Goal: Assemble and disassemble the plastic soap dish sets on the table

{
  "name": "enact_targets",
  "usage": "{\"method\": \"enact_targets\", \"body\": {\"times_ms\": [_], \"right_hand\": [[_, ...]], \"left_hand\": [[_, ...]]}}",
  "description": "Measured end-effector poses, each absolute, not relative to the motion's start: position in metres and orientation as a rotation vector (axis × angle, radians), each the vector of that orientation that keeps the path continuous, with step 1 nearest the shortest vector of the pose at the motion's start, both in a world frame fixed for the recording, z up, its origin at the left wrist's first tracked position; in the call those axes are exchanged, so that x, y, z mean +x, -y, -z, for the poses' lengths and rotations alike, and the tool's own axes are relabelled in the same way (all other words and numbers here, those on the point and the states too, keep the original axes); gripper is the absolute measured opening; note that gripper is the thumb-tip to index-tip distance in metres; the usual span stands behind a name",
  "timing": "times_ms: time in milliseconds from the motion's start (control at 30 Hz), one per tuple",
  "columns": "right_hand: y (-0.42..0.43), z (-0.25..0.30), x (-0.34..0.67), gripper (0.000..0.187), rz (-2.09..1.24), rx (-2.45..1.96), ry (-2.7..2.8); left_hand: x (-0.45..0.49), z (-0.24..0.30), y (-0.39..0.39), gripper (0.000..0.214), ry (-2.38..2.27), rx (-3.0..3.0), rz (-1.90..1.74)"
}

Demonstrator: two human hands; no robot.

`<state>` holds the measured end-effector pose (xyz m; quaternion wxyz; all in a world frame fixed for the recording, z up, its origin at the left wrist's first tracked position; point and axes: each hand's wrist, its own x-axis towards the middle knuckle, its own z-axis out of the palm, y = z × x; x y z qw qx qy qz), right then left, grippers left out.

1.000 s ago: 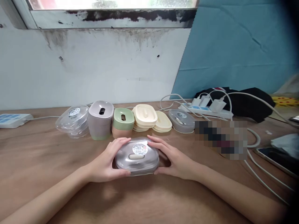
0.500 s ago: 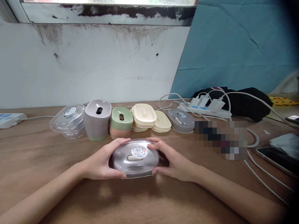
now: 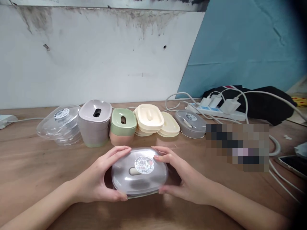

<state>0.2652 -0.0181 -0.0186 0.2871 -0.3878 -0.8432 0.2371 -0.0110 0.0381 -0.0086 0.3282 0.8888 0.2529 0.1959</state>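
Observation:
Both hands grip a low, rounded grey box with a shiny see-through cover at the near middle of the table. A round silver sticker lies on its top beside a pale slot. My left hand wraps its left end, fingers at the far edge and thumb at the near edge. The right end is held the same way by my right hand, one finger resting by the sticker. Behind them stand a tall mauve box and a green and peach box, each with a slotted top.
Clear plastic covers are stacked at the left. Cream lids lie in piles behind, next to another grey box. A power strip with chargers and white cables is at the right, near a phone. A wall closes the back.
The grey box and both hands appear lower and larger in view, as the camera has tilted down and come closer. The hold on the box is the same.

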Motion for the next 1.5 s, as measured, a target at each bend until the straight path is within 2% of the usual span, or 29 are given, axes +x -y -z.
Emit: {"method": "enact_targets", "body": {"times_ms": [267,533,1033,1133,1333,1400,1500], "right_hand": [[0.019,0.02,0.265,0.058,-0.638,-1.011,2.267],[0.019,0.017,0.264,0.061,-0.634,-1.007,2.288],[0.019,0.021,0.261,0.063,-0.72,-1.094,2.254],[0.019,0.017,0.26,0.07,-0.692,-1.095,2.296],[0.029,0.009,0.262,0.073,-0.632,-1.129,2.316],[0.038,0.009,0.266,0.073,-0.598,-1.175,2.282],[0.054,0.011,0.279,0.072,-0.498,-1.273,2.226]], "left_hand": [[-0.014,0.012,-0.038,0.086,-0.57,2.333,-0.516],[-0.012,0.017,-0.038,0.079,-0.517,2.377,-0.708],[-0.013,0.009,-0.034,0.074,-0.484,2.331,-0.629],[-0.013,0.01,-0.034,0.08,-0.463,2.38,-0.572],[-0.013,0.012,-0.027,0.114,-0.528,2.492,-0.415],[-0.016,0.012,-0.025,0.106,-0.55,2.561,-0.364],[-0.022,0.011,-0.021,0.071,-0.596,2.701,-0.193]]}}
